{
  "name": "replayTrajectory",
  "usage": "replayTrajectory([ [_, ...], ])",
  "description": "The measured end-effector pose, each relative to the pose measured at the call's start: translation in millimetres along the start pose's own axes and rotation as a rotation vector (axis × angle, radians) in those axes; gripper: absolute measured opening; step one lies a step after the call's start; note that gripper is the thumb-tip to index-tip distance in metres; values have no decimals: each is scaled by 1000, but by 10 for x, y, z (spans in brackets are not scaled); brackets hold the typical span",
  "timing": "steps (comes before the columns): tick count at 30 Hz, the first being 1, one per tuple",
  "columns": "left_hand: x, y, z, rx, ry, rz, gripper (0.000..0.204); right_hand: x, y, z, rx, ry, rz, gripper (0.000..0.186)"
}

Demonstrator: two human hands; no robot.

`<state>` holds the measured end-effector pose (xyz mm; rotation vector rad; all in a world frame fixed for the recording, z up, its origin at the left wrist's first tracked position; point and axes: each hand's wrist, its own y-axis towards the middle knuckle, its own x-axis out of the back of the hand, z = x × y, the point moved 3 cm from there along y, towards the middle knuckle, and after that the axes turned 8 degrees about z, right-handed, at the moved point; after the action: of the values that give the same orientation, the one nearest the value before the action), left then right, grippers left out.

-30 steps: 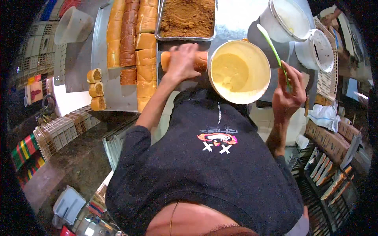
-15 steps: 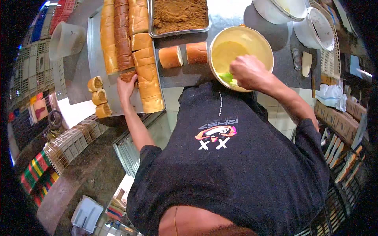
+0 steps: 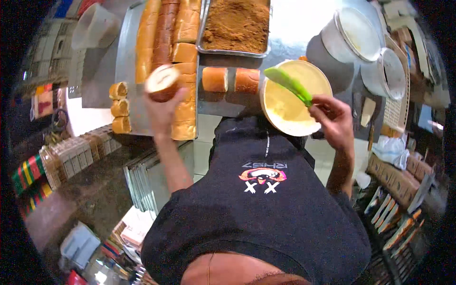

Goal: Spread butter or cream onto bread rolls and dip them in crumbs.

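Observation:
My left hand [image 3: 163, 108] is wrapped round a brown bread roll [image 3: 164, 85] and holds it above the metal tray, its pale cut face turned up. In my right hand [image 3: 334, 118] is a bright green spatula [image 3: 289, 84], its blade over a cream-coloured bowl [image 3: 327, 90]. Pale yellow cream [image 3: 285, 107] coats the inside of that bowl. Two brown-topped bread pieces [image 3: 215, 79] lie on the table between the tray and the bowl. Long rows of bread, light loaves [image 3: 184, 71] and a darker row [image 3: 165, 35], rest on the tray [image 3: 124, 61].
A metal pan [image 3: 199, 45] of brown crumbly filling [image 3: 237, 26] stands at the back. White tubs [image 3: 339, 40] are at the far right, near a grater and a pale scraper [image 3: 367, 111]. Three small bread pieces [image 3: 119, 107] sit at the tray's left edge. A translucent container [image 3: 95, 28] is far left.
My left hand has lifted the brown roll off the tray's dark row. My right hand has raised the green spatula out of the bowl.

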<state>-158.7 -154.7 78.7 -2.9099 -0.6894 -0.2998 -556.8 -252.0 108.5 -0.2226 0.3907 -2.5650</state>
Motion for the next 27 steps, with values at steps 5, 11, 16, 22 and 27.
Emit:
replayTrajectory([
  [5,-1129,-74,-636,-469,127,179,86,-503,90,392,583,-370,-152,30],
  [11,-1135,1,-718,-504,176,198,88,-260,-71,452,554,-597,-162,30],
  [16,-1159,-70,-762,-516,137,346,88,-93,-94,496,671,-640,-214,30],
  [22,-1216,-262,-650,-417,61,399,91,-283,182,296,661,-749,-387,26],
  [27,-964,-340,-294,-323,2,125,94,-65,45,367,384,-650,-351,16],
])
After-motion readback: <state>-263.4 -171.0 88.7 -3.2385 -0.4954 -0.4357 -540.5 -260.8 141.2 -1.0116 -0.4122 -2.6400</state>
